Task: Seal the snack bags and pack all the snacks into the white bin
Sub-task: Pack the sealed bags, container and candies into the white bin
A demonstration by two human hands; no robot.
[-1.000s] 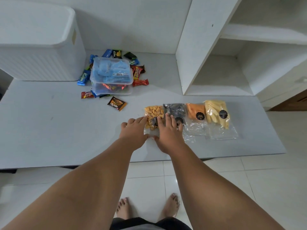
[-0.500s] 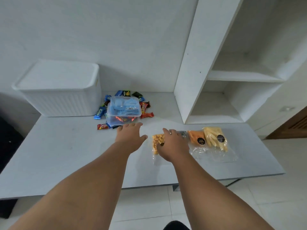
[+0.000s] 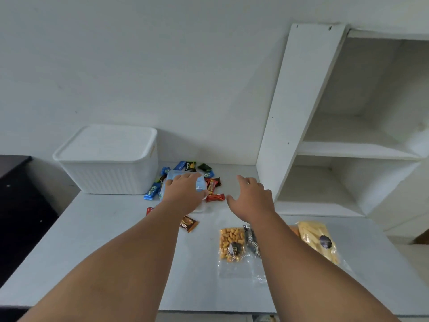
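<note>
**Left hand** [image 3: 183,194]: The fingers [image 3: 173,182] are extended and slightly spread. They lie on the lid of a clear plastic container [image 3: 200,185] with blue contents. The thumb runs along the container's right edge.

**Right hand** [image 3: 250,198]: The fingers [image 3: 243,180] are straight and spread apart, with the thumb pointing left. The hand holds nothing and hovers above the table [image 3: 92,240], to the right of the container and just in front of the white shelf unit [image 3: 348,147].

**Wrapped candies**: These lie loose around the container.
- A blue wrapper [image 3: 152,191] lies at its left, near the bin.
- A red bar [image 3: 214,197] lies between the two hands.
- A brown packet [image 3: 188,224] lies nearer the viewer, beside the left forearm.
- More wrappers lie behind the container by the wall.

**Snack bags**: These lie flat in a row on the table's right part, near its front edge, under and beside the right forearm.
- The bag of orange puffs [image 3: 232,242] is at the left of the row.
- The dark bag [image 3: 251,240] touches it and is partly covered by the forearm.
- The yellow chip bag [image 3: 315,240] is to the right of the forearm.
- Each visible bag carries a round dark label.
- Whether the seals are closed cannot be told.

**White bin** [image 3: 109,163]: It stands at the back left of the table against the wall, with its lid on. It is well apart from the bags.
</note>
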